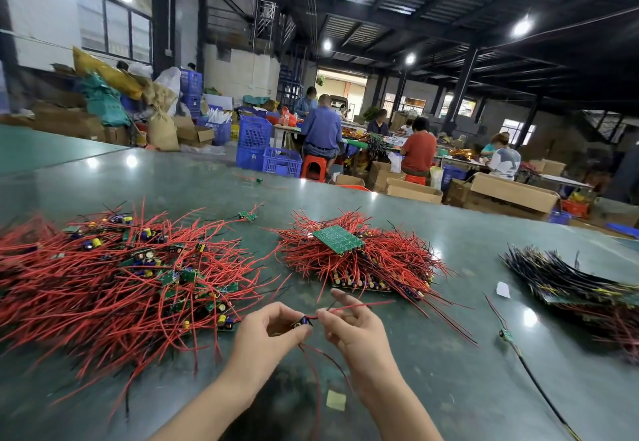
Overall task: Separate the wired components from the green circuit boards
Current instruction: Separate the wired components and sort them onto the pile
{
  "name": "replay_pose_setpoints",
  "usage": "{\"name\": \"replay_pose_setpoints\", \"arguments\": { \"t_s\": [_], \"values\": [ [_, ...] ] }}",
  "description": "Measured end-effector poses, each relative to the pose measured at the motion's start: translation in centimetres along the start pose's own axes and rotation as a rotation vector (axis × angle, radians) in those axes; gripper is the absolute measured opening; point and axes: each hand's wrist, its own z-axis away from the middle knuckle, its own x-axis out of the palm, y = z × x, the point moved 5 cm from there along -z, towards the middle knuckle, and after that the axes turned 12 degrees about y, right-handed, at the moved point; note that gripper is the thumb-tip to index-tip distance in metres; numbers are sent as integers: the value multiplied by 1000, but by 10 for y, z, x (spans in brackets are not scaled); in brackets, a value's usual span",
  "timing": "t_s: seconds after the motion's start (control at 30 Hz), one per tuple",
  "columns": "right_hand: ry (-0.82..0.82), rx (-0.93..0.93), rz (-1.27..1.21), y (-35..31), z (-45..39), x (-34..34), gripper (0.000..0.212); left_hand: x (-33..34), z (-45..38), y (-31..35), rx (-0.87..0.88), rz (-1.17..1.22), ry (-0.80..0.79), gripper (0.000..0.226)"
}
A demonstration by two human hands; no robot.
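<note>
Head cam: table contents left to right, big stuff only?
Loose red-wire pile → left hand → small wired board pinched by both hands → right hand → stray wired board → black-wire bundle.

The desk (432,354) is dull green with glossy light spots. Red wires (86,295) tangle around small green circuit boards (340,237) carrying blue and yellow parts. A black wire bundle (567,278) lies right. Blue crates (254,131) stand behind.
</note>
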Motion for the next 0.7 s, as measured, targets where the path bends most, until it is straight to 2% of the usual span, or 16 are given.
{"name": "replay_pose_setpoints", "arguments": {
  "t_s": [0.1, 0.3, 0.4, 0.5, 0.63, 0.7],
  "values": [
    [-8, -128, 105, -10, 0, -3, 42, 6, 1, -3, -138, 124, -71, 12],
    [-39, -202, 157, -16, 5, 0, 44, 12, 10, -2, -340, 308, -147, 6],
    [-80, -213, 197, -12, 10, 8, 41, 20, 16, -1, -405, 347, -196, 15],
    [-50, -283, 363, -7, 13, 12, 39, 27, 21, -1, -369, 246, -241, 20],
    [97, -507, 713, -14, 14, 6, 14, 21, 18, 2, -211, 90, -145, 22],
    [119, -559, 817, -15, 14, 5, 21, 18, 16, 1, -207, 81, -85, 22]
  ]
}}
